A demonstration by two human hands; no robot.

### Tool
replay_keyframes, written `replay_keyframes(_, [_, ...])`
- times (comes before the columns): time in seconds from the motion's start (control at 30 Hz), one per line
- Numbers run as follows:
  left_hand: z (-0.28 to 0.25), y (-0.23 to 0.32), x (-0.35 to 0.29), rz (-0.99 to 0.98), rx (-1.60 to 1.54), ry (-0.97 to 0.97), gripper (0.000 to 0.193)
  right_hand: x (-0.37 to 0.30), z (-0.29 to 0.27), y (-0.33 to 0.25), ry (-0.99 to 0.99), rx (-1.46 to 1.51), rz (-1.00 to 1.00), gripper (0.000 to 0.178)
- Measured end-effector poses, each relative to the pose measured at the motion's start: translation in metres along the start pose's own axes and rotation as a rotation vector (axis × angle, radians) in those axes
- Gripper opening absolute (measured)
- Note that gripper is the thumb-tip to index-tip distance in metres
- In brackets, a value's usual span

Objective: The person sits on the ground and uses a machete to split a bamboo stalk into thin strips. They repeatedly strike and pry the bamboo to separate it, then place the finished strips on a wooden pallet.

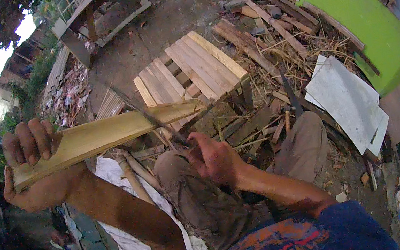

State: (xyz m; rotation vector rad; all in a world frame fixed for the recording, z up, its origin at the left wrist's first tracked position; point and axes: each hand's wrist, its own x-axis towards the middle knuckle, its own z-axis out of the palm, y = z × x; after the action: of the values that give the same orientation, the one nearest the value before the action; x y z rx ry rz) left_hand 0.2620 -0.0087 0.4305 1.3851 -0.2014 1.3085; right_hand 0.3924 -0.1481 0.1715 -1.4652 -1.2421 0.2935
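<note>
Right now I see the split bamboo slat [107, 132] held level across my knees, left hand [34, 167] clenched around its near-left end to steady it, right hand [215, 156] gripping a dark blade [148, 115] laid across it, wooden pallet [196, 68] beyond.

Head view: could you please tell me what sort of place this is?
Probably an outdoor yard used for rough woodwork: bare dirt ground, a slatted pallet, and scrap wood heaped with dry straw.
</note>
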Motion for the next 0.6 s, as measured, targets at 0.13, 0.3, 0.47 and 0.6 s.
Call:
replay_keyframes(0.13, [0.001, 0.003, -0.004, -0.032, -0.028, -0.018, 0.03, 0.005, 0.008, 0.089, -0.156, -0.237, 0.595, 0.037])
replay_keyframes(0.3, [-0.015, -0.003, -0.001, -0.079, -0.245, -0.284, 0.041, -0.002, 0.005, 0.096, -0.054, -0.11, 0.464, 0.039])
replay_keyframes(0.47, [-0.011, 0.006, -0.01, -0.095, -0.107, -0.069, 0.038, -0.004, -0.004, 0.03, -0.016, 0.109, 0.16, 0.037])
replay_keyframes(0.6, [-0.011, 0.005, -0.004, -0.082, -0.119, -0.002, 0.032, -0.014, -0.005, 0.122, -0.085, -0.321, 0.422, 0.032])
